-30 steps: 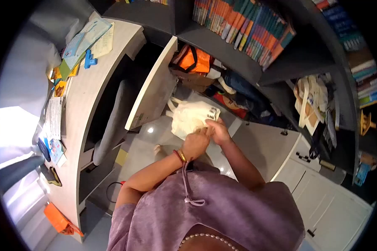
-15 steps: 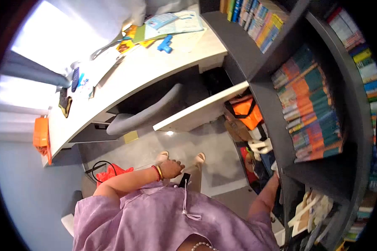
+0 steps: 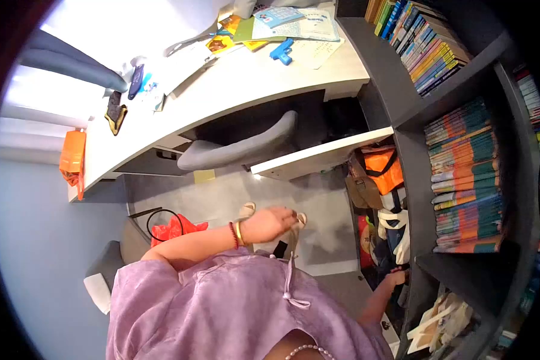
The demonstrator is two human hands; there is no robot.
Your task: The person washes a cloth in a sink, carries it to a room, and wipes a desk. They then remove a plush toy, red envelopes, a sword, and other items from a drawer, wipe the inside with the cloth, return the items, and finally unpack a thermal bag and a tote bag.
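Observation:
My left hand (image 3: 271,223), with bracelets at the wrist, hovers in front of my waist above the floor and my feet, fingers loosely apart and holding nothing. My right hand (image 3: 395,278) reaches low into the open cabinet compartment under the bookshelf, beside the dark upright panel; its fingers are partly hidden, so its grip is unclear. A cream cloth bag (image 3: 395,219) lies in that compartment above the right hand, next to an orange bag (image 3: 383,170) and a brown bag (image 3: 361,191).
An open white cabinet door (image 3: 318,159) juts out over the floor. A grey chair (image 3: 240,150) is tucked under the curved desk (image 3: 222,90), which carries papers. Dark shelves of books (image 3: 462,174) fill the right side. A red bag (image 3: 175,228) and a cable lie on the floor.
The cream bag has left both hands and now lies in the cabinet. My left hand has drawn back to my waist while the right reaches low into the compartment. The view has swung left.

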